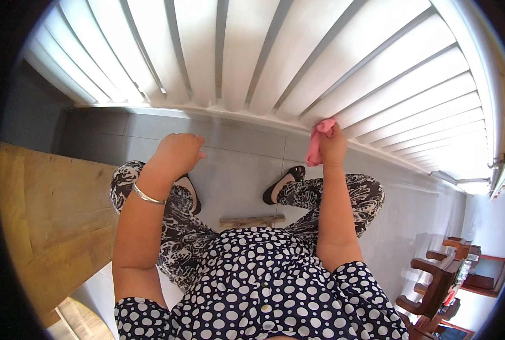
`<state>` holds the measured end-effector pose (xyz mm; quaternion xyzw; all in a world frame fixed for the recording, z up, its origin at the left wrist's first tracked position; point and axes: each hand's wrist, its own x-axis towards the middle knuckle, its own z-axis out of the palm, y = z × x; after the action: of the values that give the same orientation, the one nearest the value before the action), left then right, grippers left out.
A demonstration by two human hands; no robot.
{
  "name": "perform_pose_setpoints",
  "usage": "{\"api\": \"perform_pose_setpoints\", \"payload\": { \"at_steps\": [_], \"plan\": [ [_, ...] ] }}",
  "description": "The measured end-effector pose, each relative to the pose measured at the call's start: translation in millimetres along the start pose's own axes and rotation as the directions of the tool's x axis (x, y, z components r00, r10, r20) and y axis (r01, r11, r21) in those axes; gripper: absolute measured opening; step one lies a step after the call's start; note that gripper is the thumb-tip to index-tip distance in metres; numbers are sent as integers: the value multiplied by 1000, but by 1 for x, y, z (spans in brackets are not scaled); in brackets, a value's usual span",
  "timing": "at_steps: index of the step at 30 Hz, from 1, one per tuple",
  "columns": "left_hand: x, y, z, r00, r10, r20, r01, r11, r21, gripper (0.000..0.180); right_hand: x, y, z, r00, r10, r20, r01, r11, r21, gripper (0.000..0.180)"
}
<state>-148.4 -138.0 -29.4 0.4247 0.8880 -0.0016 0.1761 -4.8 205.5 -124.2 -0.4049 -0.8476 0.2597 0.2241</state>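
My right hand point(334, 148) is closed round a pink cloth point(315, 148), some of which hangs down beside the fingers. Hand and cloth are at the lower edge of a white radiator point(252, 62) with wide upright columns; part of the cloth looks pressed against it. My left hand point(178, 152) is held over the floor near my left knee, loosely bent, its thumb apart from the fingers. Nothing shows in it, though the fingertips are partly hidden. A silver bangle point(148, 194) circles the left wrist.
A yellowish wooden tabletop point(54, 209) stands close on my left. Grey tiles point(235, 164) cover the floor. Between my legs is the edge of a low wooden stool point(252, 220). Pipe fittings point(496, 164) join the radiator's right end. Dark wooden furniture point(433, 280) stands at the right.
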Motion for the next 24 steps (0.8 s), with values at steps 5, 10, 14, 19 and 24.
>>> {"api": "perform_pose_setpoints", "payload": {
  "at_steps": [5, 10, 14, 19, 24],
  "plan": [
    [-1, 6, -8, 1000, 14, 6, -14, 1000, 13, 25, 3, 29, 17, 998, -34, 50, 36, 999, -31, 29],
    [-1, 3, -2, 996, 63, -57, -61, 997, 48, 24, 6, 21, 9, 989, -79, 121, 99, 981, -168, 29],
    [-1, 0, 1, 992, 86, -90, -84, 996, 31, 24, 11, 16, 0, 974, -93, 207, 146, 955, -258, 28],
    [0, -5, 4, 997, 34, -68, -34, 999, -1, 25, 11, -8, -20, 951, -65, 301, 164, 934, -317, 24],
    [1, -8, 5, 999, 9, -44, -9, 1000, -4, 26, -21, -33, -25, 898, -65, 434, 162, 968, -191, 23]
  ]
}}
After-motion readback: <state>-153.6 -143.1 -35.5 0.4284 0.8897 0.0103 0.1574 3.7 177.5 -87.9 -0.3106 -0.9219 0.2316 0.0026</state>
